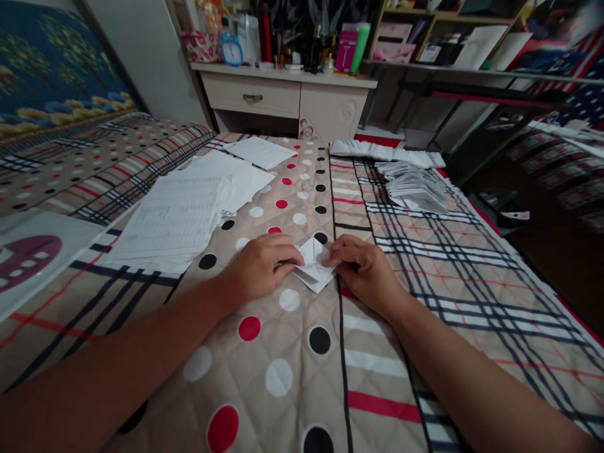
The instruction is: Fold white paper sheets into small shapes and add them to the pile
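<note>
Paper (315, 267), folded, pinched between left fingers (289, 254), right fingers (340, 255)

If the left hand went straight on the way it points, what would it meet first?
The left hand would meet the folded paper at its fingers; beyond that, probably the right hand, though depth is unclear.

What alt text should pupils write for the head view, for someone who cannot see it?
A person's left hand and right hand pinch opposite sides of a small folded paper on a dotted, plaid quilt. Piled sheets lie farther back on the left, stacked folded papers on the right; a pale dresser stands beyond.
</note>
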{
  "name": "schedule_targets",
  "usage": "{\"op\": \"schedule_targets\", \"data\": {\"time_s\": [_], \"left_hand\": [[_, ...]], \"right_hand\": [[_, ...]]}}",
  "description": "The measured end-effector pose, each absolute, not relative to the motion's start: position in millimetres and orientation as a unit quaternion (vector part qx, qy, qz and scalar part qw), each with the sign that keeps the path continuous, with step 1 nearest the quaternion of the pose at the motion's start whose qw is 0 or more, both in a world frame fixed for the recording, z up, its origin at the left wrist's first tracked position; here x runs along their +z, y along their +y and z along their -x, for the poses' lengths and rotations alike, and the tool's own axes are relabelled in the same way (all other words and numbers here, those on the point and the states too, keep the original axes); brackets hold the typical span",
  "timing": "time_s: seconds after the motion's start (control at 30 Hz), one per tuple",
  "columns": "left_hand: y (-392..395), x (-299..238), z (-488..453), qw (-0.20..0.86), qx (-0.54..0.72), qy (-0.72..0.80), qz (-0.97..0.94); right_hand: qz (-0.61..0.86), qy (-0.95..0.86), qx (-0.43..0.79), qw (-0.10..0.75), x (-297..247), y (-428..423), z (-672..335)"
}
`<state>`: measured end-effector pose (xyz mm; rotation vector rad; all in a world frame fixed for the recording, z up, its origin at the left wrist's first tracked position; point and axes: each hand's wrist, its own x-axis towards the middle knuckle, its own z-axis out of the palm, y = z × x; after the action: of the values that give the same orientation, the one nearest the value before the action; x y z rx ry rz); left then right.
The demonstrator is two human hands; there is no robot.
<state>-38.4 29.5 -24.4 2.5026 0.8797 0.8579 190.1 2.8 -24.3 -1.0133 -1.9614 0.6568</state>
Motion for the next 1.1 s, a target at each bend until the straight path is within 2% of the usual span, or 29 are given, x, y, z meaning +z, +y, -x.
{"op": "schedule_targets", "data": {"time_s": [0.27, 0.6, 0.9, 1.1], "left_hand": [[31.4, -23.4, 43.4, 0.129, 0.276, 0.257, -0.917], [25.9, -14.6, 39.5, 0.072, 0.244, 0.240, -0.937], [29.5, -19.8, 40.7, 0.088, 0.251, 0.239, -0.934], [28.6, -16.2, 40.0, 0.077, 0.236, 0.231, -0.941]], "right_hand": [[0.390, -0.828, 0.177, 0.362, -24.6, -3.4, -191.2], [0.388, -0.849, 0.129, 0.333, -25.3, -5.6, -190.3], [0.383, -0.852, 0.126, 0.332, -25.5, -6.9, -191.3], [0.381, -0.870, 0.102, 0.296, -21.1, -9.5, -191.4]]}}
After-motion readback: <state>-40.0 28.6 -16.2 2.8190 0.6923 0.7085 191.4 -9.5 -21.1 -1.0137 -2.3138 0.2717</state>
